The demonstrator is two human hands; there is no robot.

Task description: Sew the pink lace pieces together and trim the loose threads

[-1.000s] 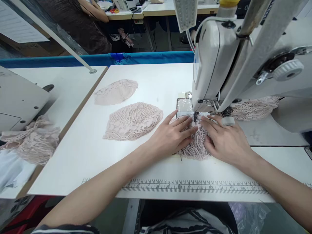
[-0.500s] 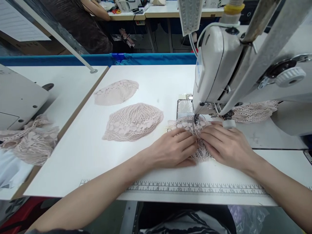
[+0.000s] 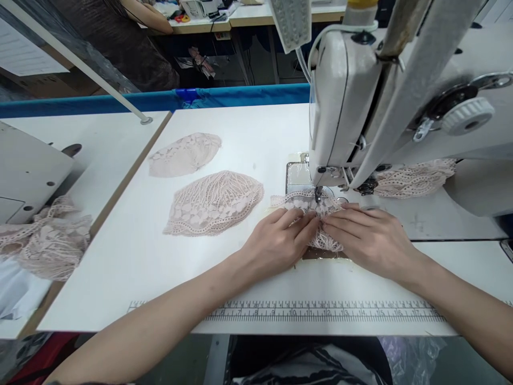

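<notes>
A pale pink lace piece (image 3: 326, 240) lies on the machine bed, its upper part under the presser foot (image 3: 318, 193) of the white sewing machine (image 3: 340, 101). My left hand (image 3: 280, 235) is at its left side, the bent fingertips pinching the lace just in front of the foot. From the right, my right hand (image 3: 368, 235) holds the same lace, fingers together and thumb tucked below. The two sets of fingertips almost meet. My fingers hide part of the lace.
Two lace cup pieces, a nearer one (image 3: 216, 206) and a farther one (image 3: 186, 155), lie flat on the white table (image 3: 132, 256). More lace (image 3: 417, 179) is behind the needle area. Bunched lace (image 3: 56, 240) rests at left. A printed ruler (image 3: 320, 311) runs along the front edge. Another person's arm (image 3: 150, 16) shows behind.
The lower lace edge has drawn up toward the presser foot, uncovering a brown strip on the table. My left fingers have moved closer to the foot. The view has shifted slightly.
</notes>
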